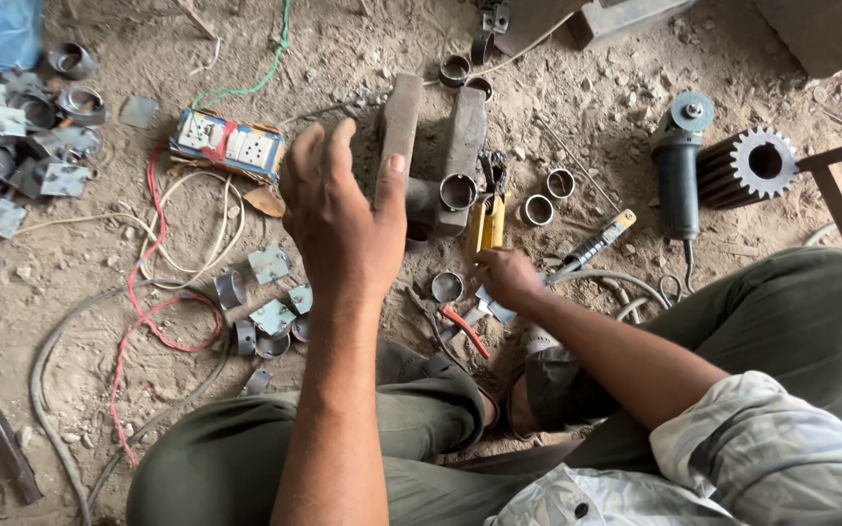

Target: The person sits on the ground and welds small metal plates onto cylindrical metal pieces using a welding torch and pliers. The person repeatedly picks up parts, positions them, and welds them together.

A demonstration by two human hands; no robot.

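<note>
Below, two hands (pixel 343 219) (pixel 507 278), two loose rings (pixel 537 209) (pixel 560 182)

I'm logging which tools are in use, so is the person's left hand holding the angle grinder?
No, the left hand is raised open and empty, fingers spread, while the angle grinder lies untouched on the dirt floor far to its right.

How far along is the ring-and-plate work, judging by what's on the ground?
Looks done: ring-on-plate pieces piled at far left. In hand: right hand reaches down at a small flat plate near a ring; left hand is raised, open and empty. Left: loose rings and plates lie scattered about; one ring sits in the steel blocks.
</note>
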